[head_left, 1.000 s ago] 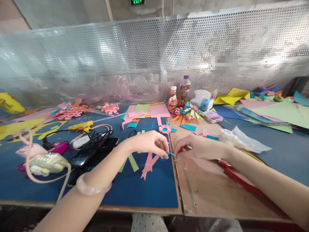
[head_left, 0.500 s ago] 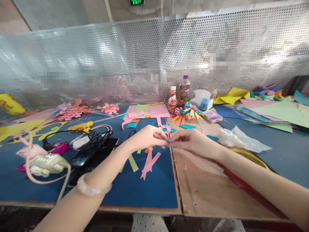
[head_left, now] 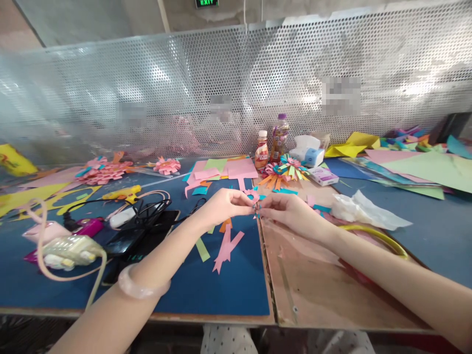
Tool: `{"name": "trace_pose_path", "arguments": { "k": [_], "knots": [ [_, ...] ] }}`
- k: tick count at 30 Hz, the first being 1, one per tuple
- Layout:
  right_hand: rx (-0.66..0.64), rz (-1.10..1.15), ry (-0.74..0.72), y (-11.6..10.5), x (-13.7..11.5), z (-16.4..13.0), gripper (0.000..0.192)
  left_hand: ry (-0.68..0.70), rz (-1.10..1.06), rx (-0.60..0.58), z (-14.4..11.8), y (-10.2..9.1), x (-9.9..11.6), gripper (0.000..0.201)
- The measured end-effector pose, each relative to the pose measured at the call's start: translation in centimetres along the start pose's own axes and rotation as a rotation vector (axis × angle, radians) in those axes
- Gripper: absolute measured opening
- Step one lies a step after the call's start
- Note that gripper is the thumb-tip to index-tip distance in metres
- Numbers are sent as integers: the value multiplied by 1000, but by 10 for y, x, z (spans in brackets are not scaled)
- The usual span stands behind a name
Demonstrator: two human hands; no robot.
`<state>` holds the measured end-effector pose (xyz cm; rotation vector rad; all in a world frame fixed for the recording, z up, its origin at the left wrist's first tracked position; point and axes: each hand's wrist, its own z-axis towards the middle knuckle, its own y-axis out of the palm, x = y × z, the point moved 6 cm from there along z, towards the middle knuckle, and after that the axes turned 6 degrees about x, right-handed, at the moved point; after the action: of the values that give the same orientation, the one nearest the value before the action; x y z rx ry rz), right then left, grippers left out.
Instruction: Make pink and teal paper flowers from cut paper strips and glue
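Both forearms are stretched forward and angled inward, so that the left hand [head_left: 224, 206] and the right hand [head_left: 285, 212] meet fingertip to fingertip above the surface [head_left: 221, 295]. A small pink and teal paper piece [head_left: 257, 208] is pinched between the thumbs and forefingers of both hands, raised just over the seam between the blue mat [head_left: 236, 290] and the wooden board [head_left: 313, 295]. Pink paper strips [head_left: 225, 248] are seen lying below the left hand.

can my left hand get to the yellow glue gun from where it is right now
Probably yes. The left hand is pinching a small paper piece with the right hand; the yellow glue gun lies uncovered to its left, with only cables between.
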<state>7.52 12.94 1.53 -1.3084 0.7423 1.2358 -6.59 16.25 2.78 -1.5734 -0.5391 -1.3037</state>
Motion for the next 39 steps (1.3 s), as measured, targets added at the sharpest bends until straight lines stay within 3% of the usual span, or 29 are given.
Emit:
{"name": "trace_pose_path", "arguments": {
  "k": [15,39],
  "knots": [
    [90,40,31,-2,6,2,28,-155,-116,92,-5,4,-1,15],
    [163,21,22,-2,6,-1,22,-167,-101,97,-5,6,-4,21]
  ]
}}
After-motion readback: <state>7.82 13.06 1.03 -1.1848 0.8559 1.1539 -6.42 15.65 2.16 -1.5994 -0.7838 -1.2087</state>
